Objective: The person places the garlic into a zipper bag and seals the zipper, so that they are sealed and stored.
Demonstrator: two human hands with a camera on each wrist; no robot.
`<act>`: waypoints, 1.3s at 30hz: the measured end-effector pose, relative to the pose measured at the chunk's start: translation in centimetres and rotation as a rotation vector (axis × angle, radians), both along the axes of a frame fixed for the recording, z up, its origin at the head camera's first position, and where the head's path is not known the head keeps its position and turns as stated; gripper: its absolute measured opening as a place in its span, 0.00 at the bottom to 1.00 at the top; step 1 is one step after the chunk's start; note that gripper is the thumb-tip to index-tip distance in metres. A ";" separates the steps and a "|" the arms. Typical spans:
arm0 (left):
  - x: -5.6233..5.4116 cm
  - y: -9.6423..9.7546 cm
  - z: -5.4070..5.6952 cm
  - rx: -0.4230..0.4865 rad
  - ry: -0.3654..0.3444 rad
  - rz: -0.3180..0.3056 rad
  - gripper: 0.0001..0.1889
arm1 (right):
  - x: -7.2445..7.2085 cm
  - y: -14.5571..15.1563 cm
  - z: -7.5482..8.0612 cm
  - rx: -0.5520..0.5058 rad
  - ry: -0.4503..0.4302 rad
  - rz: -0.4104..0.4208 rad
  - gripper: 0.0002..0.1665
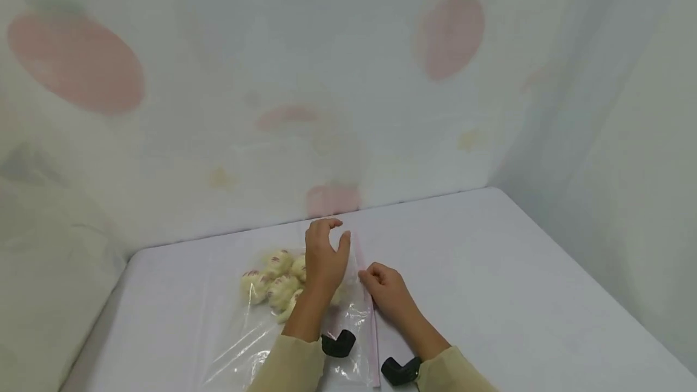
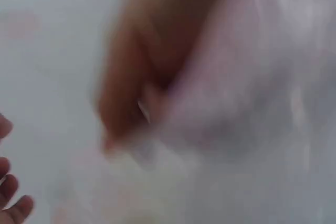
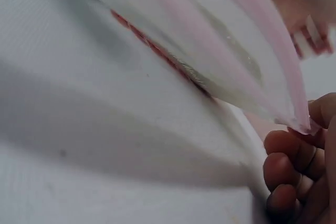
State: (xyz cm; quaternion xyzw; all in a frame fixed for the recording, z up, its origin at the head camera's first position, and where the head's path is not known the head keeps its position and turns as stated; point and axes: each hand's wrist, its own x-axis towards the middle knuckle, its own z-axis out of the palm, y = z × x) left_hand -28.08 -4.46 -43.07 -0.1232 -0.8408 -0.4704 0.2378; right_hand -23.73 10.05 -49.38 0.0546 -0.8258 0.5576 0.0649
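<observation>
A clear zip bag (image 1: 239, 356) with a pink zip strip (image 1: 376, 343) lies flat on the table. Inside it sit several pale yellow rounded pieces (image 1: 282, 291) with dark red marks. My right hand (image 1: 388, 292) pinches the pink strip at its far part; in the right wrist view, thumb and fingers (image 3: 286, 169) grip the strip's corner, and the bag mouth gapes. Above the bag, my left hand (image 1: 327, 259) hovers with thumb and fingers apart and nothing between them, partly hiding the pieces. The left wrist view is blurred, with left fingertips (image 2: 18, 208) at its lower left.
The white-covered table (image 1: 490, 295) stretches to the right of the bag. A pale curtain (image 1: 370, 77) with faded red fruit prints hangs behind the table and along its sides. Black devices (image 1: 402, 372) are strapped at both wrists.
</observation>
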 end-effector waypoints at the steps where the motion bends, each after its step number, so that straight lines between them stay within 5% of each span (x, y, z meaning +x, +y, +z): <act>1: 0.6 -0.1 0.7 -0.013 0.016 -0.024 0.09 | 0.0 0.0 -0.1 -0.006 0.008 0.003 0.16; 3: 1.7 -0.3 2.1 -0.048 -0.029 -0.085 0.06 | -0.1 0.1 -0.1 -0.007 0.029 -0.001 0.15; 6: 2.8 -0.6 3.4 -0.197 -0.208 -0.142 0.13 | 0.0 0.1 -0.2 -0.007 0.077 -0.017 0.15; 9: 3.3 -1.0 3.3 -0.399 -0.391 -0.161 0.21 | 0.5 -0.1 0.0 0.004 0.113 -0.023 0.11; 12: 3.4 -1.3 2.8 -0.504 -0.472 -0.161 0.26 | 1.0 -0.6 0.2 0.022 0.196 -0.010 0.07; 19: 3.0 0.0 2.2 -0.486 -0.425 -0.152 0.22 | 1.4 0.0 0.8 0.092 0.368 -0.001 0.08; 23: 2.4 0.9 1.7 -0.459 -0.369 -0.129 0.17 | 1.4 0.6 1.1 0.126 0.324 -0.050 0.11; 27: 1.5 0.8 1.7 -0.392 -0.319 -0.021 0.16 | 2.0 1.1 1.0 0.130 0.230 -0.088 0.14; 33: 0.0 -2.3 2.7 -0.198 -0.298 0.141 0.17 | 2.6 1.4 0.9 0.121 0.194 0.057 0.15; 39: -0.3 -2.8 3.0 -0.145 -0.320 0.173 0.17 | 2.9 1.8 1.1 0.160 0.181 0.135 0.16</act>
